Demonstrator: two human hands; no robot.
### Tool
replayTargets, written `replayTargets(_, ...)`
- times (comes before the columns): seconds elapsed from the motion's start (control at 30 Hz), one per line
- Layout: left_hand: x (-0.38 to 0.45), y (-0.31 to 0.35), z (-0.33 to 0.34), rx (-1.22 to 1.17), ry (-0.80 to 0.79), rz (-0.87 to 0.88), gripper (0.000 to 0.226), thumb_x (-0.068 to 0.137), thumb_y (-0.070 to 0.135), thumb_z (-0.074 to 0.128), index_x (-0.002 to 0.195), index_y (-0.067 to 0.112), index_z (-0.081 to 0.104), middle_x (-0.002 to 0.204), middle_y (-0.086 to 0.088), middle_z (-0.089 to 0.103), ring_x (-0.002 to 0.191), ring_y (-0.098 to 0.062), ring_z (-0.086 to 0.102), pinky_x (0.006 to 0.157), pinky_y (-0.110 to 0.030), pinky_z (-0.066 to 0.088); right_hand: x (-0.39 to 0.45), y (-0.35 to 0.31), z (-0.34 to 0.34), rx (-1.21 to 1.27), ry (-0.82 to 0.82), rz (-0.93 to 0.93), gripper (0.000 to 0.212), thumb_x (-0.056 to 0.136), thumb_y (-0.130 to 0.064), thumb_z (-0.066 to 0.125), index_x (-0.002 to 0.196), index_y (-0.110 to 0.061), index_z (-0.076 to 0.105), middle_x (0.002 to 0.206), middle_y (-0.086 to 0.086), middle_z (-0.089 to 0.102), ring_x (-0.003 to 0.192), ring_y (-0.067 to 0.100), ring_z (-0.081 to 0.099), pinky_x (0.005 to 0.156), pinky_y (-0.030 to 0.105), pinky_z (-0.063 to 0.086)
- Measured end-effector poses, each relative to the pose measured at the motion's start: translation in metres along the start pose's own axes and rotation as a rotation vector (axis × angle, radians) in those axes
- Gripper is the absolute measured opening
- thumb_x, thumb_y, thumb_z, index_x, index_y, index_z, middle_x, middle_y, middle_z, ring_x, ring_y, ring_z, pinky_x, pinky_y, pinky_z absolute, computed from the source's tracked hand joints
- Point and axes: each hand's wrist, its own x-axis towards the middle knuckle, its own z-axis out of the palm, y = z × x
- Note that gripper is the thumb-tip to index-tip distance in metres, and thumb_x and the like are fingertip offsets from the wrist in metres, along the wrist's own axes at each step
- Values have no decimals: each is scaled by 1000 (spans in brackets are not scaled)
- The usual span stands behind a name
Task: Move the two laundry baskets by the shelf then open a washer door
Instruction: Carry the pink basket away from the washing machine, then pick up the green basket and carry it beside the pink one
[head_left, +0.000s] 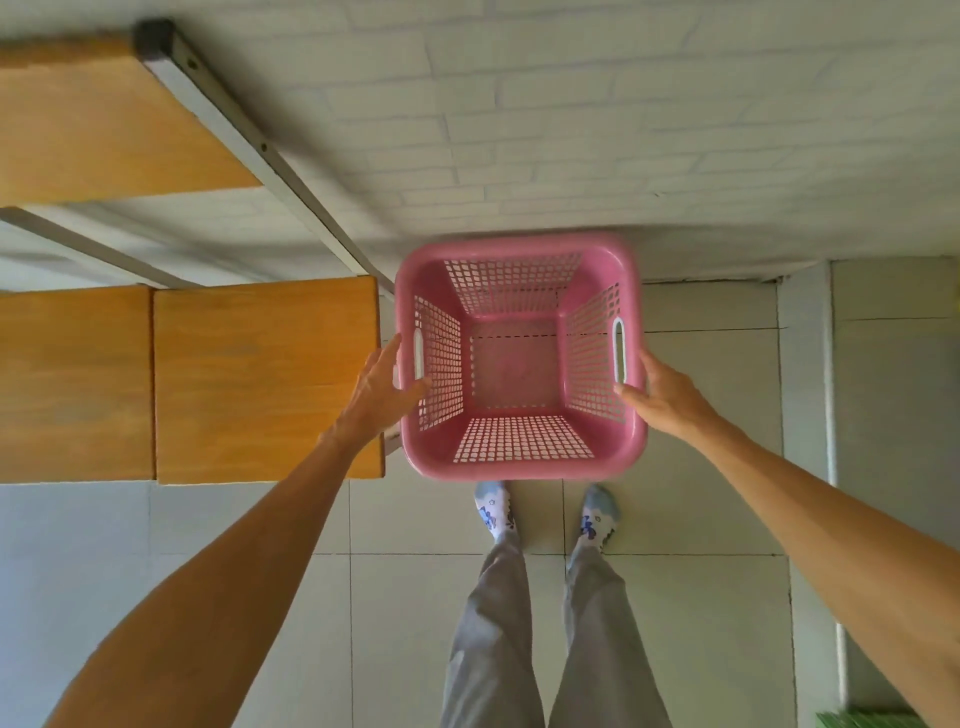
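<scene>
Empty pink perforated plastic laundry basket (521, 358) at frame centre, beside the wooden shelf (267, 379); left hand (382, 387) and right hand (662, 392) open, flanking its rim; judged light, rigid; grip the side handle slots

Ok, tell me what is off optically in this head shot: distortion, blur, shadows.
Head view: wide-angle bending curves the shelf frame and stretches both forearms; the pink basket stays sharp; upper shelf corner slightly soft; lighting is even, with a faint shadow behind the basket at the wall and no glare.
</scene>
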Motion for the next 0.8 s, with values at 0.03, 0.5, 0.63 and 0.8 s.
replayTargets(0.03,-17,19,-16,13,-2,-2,86,81,71,59,152,33,29,153,-2,44,142,-30,38,104,-67,39,-22,-11,-6,-18,-23,-26,63,95,-36,54,150,-25,27,144,10,51,121,32,59,100,47,48)
replayTargets(0.5,-184,195,-94,458,-267,448,90,76,85,47,149,36,28,150,-7,46,135,-33,46,103,-64,42,-304,4,-48,247,304,205,79,95,-63,30,154,-10,21,153,18,36,139,33,38,111,44,31)
replayTargets(0.63,-230,276,-57,616,-338,674,74,90,63,55,150,25,35,151,-7,45,136,-31,45,110,-56,40,-379,75,-34,344,447,299,88,88,-73,32,151,-12,29,151,16,40,137,29,42,110,38,32)
replayTargets(0.8,-301,362,39,795,-463,912,84,88,64,55,153,18,28,149,-13,46,132,-31,49,110,-49,40,-515,173,9,483,620,513,74,93,-60,43,150,-13,33,152,10,39,138,28,40,113,39,31)
